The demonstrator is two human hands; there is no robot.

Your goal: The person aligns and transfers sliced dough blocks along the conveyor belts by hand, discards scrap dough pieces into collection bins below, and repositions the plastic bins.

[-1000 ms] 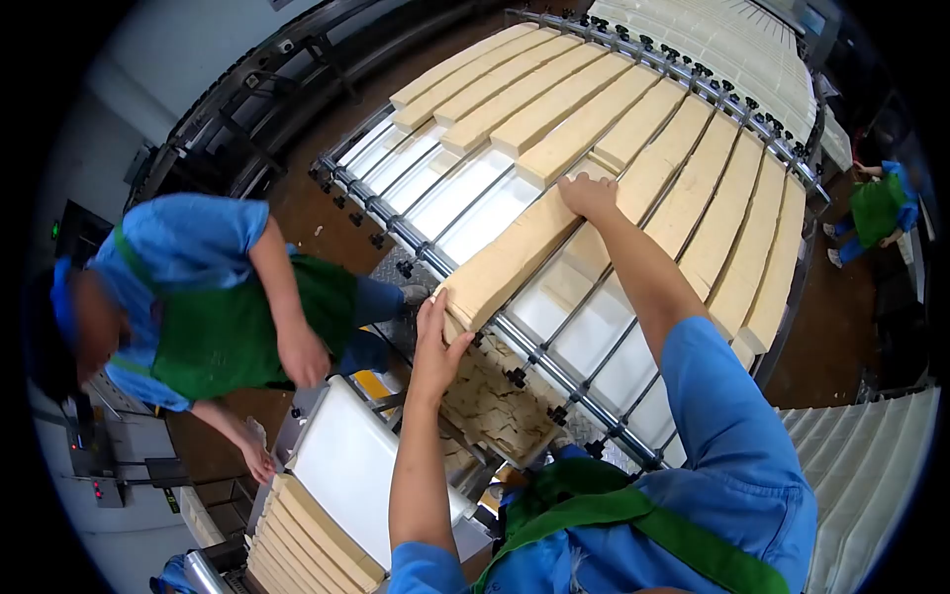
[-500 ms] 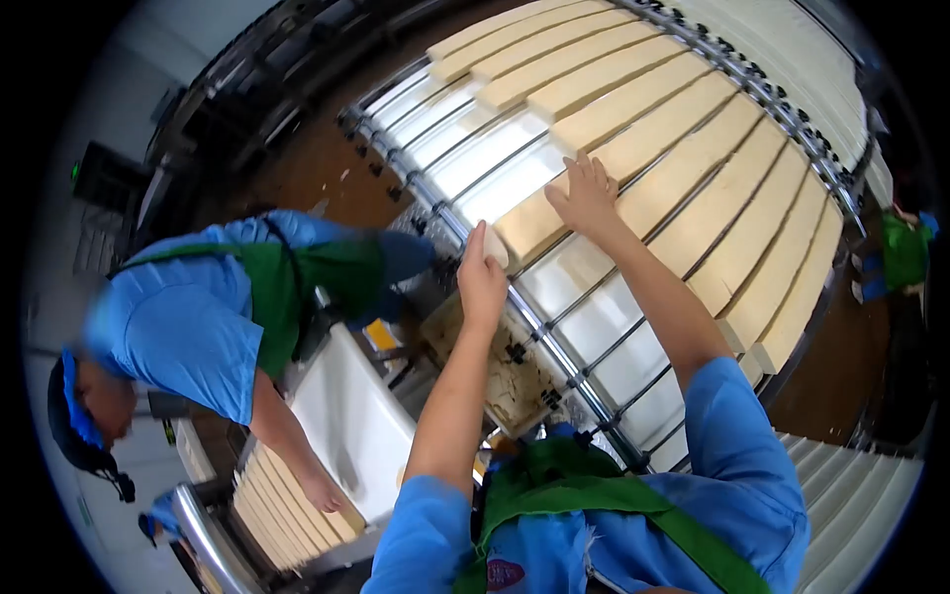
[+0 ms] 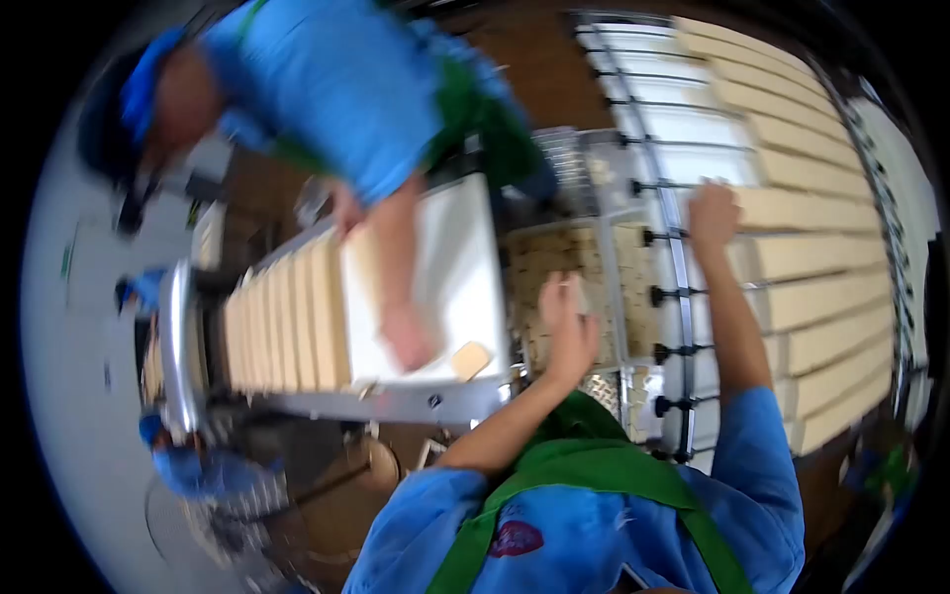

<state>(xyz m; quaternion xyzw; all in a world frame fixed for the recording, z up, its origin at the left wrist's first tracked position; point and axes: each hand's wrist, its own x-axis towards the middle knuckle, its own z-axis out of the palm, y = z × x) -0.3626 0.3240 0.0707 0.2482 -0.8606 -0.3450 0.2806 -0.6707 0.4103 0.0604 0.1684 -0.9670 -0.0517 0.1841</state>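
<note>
My left hand (image 3: 569,332) is over a bin (image 3: 606,247) that holds cream-coloured scraps. Its fingers are closed on a small pale end piece (image 3: 583,294), partly hidden and blurred. My right hand (image 3: 714,216) reaches over the rod rack (image 3: 676,238), at the near end of a long cream-coloured slab (image 3: 811,210). Its blurred fingers look stretched out, with nothing visible in them. Several similar slabs lie side by side on the rack, between dark rods.
To the left, a co-worker in a blue shirt (image 3: 327,89) leans over a white board (image 3: 455,257). A row of upright slabs (image 3: 282,322) and a small loose piece (image 3: 471,360) are there. Other people stand farther off at lower left.
My view has turned left. My left hand has left the slab's end and moved over the bin with the pale piece. My right hand has drawn back to the slab's near end.
</note>
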